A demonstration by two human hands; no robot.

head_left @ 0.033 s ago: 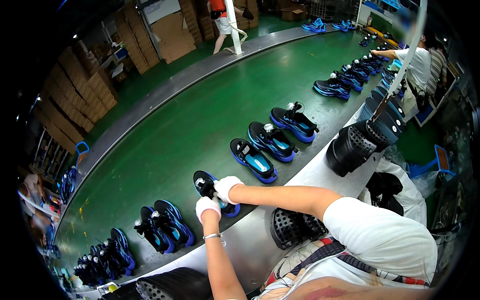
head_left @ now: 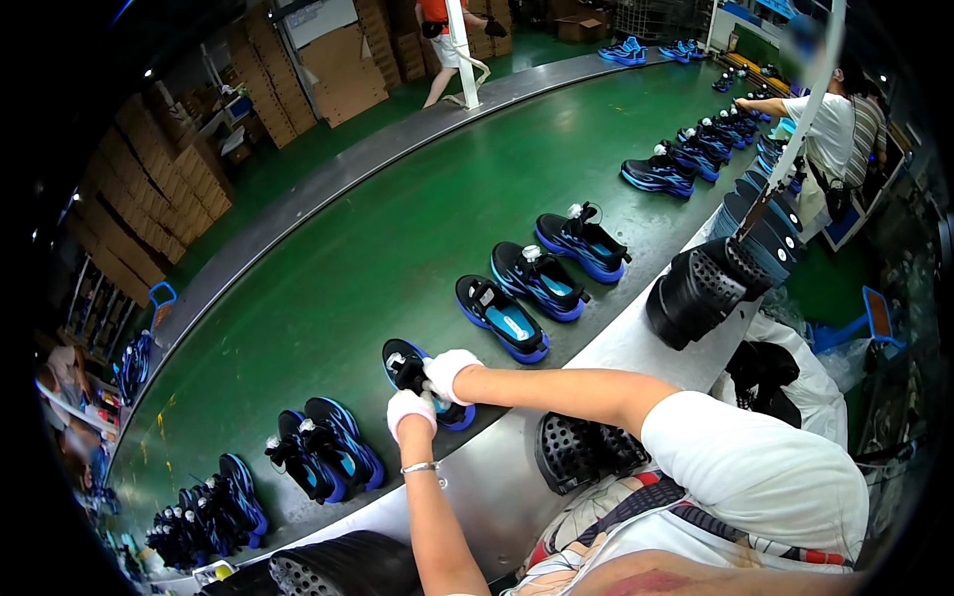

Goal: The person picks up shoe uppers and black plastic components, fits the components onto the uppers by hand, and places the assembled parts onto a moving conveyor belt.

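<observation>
A black and blue sneaker (head_left: 403, 360) lies on the green belt in front of me, its toe pointing away and to the left. Both my hands wear white gloves and meet over its opening. My left hand (head_left: 408, 407) has its fingers closed at the shoe's near left side. On the right side, my right hand (head_left: 452, 376) is closed at the collar, close beside the left. The gloves hide the opening, and which part each hand pinches is not visible. To the right lies another sneaker (head_left: 502, 318) with a light blue insole.
More sneakers (head_left: 343, 442) stand left along the belt (head_left: 298, 298), others at far right. A metal ledge (head_left: 487, 477) borders my side, with black perforated shoe forms (head_left: 586, 452) beside it. A white pole (head_left: 810, 109) rises at right near a co-worker (head_left: 825, 129). Cardboard boxes line the back.
The sneakers near me and both my hands have shifted very slightly left. The grip looks the same. In the background, a person in orange has moved a little.
</observation>
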